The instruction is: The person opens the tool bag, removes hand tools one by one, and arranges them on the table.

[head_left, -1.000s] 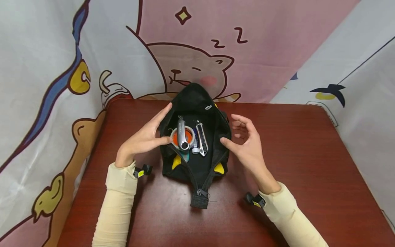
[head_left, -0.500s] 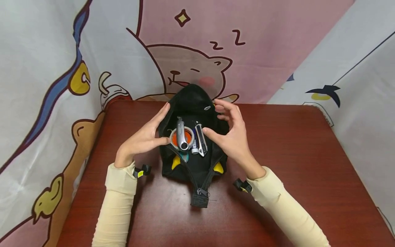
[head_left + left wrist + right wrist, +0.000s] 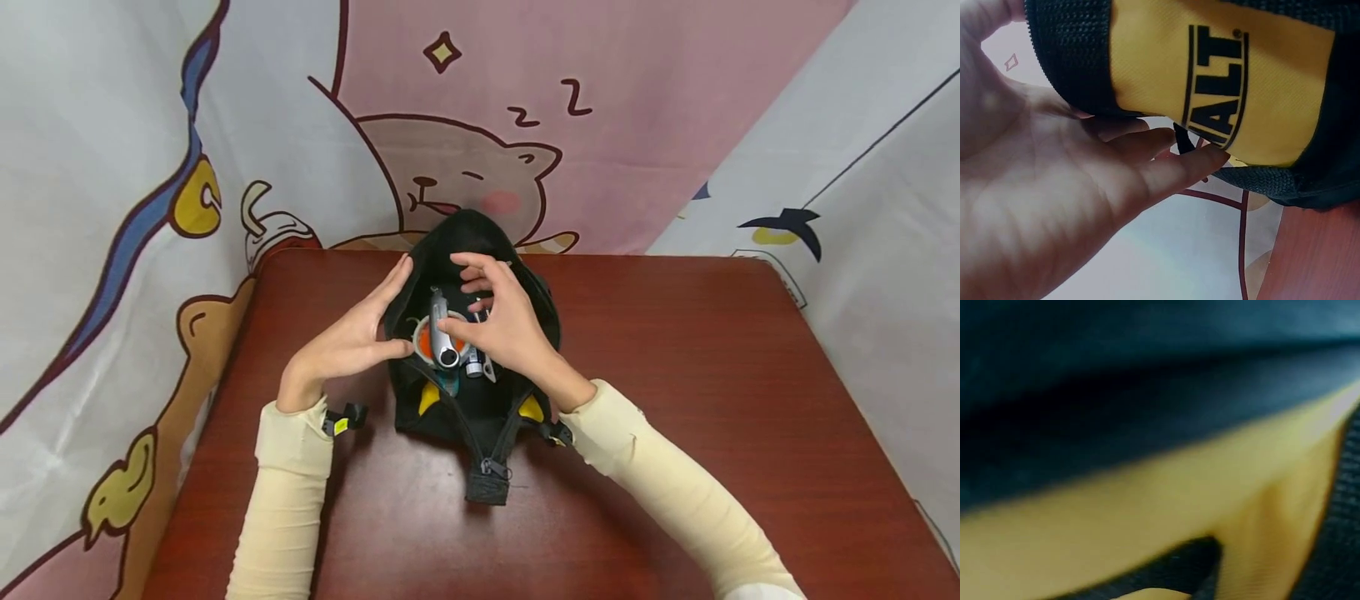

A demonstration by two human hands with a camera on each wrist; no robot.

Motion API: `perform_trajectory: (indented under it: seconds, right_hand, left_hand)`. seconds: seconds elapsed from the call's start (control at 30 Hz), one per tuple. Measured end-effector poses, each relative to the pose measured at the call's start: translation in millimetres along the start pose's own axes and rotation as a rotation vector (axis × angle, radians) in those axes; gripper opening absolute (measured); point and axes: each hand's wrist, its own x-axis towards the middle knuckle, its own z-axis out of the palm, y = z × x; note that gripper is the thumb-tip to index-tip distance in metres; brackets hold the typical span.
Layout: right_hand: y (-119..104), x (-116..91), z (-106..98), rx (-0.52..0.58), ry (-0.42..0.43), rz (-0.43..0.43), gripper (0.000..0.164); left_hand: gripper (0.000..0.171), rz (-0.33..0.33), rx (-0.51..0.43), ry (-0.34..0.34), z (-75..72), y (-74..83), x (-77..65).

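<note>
A black tool bag [image 3: 480, 408] with yellow patches stands unzipped on the table. My left hand [image 3: 348, 337] lies at its left side, the thumb at the rim and the straight fingers along the outside. Those fingers touch the yellow lettered panel [image 3: 1285, 81] in the left wrist view. My right hand [image 3: 506, 321] is over the opening, its fingers bent and spread from the thumb. That thumb tip overlaps a grey metal tool [image 3: 441, 350] lying across an orange-centred ring [image 3: 422, 343]; contact cannot be told. A small dark-and-white cylinder [image 3: 474, 365] shows below the right hand. A silver knife-like tool is mostly hidden.
The reddish-brown table [image 3: 675, 375] surrounds the bag. Behind it hangs a printed cloth [image 3: 637, 150] with a sleeping bear. A teal item [image 3: 448, 383] lies near the bag's front. The right wrist view is blurred, with a yellow bag panel [image 3: 1147, 494] close up.
My right hand has moved left, from beside the bag to over its opening, covering the silver tool. The left hand stays at the bag's left side.
</note>
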Motion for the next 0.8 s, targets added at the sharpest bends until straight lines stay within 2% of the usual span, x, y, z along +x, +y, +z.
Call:
perform_trajectory:
  seconds: [0.37, 0.67, 0.8]
  right_hand:
    - [21.0, 6.5, 21.6, -0.076, -0.026, 0.061, 0.083]
    - [49.2, 2.6, 43.2, -0.165, -0.028, 0.033, 0.085]
    - [51.0, 1.9, 49.1, -0.187, -0.028, 0.054, 0.085]
  left_hand:
    - [0.112, -0.002, 0.017, -0.017, -2.1, 0.3, -1.2]
    - [0.113, -0.01, 0.019, -0.028, -5.6, -0.1, -3.7]
    - [0.112, -0.005, 0.021, -0.031, -6.4, -1.0, -4.0]
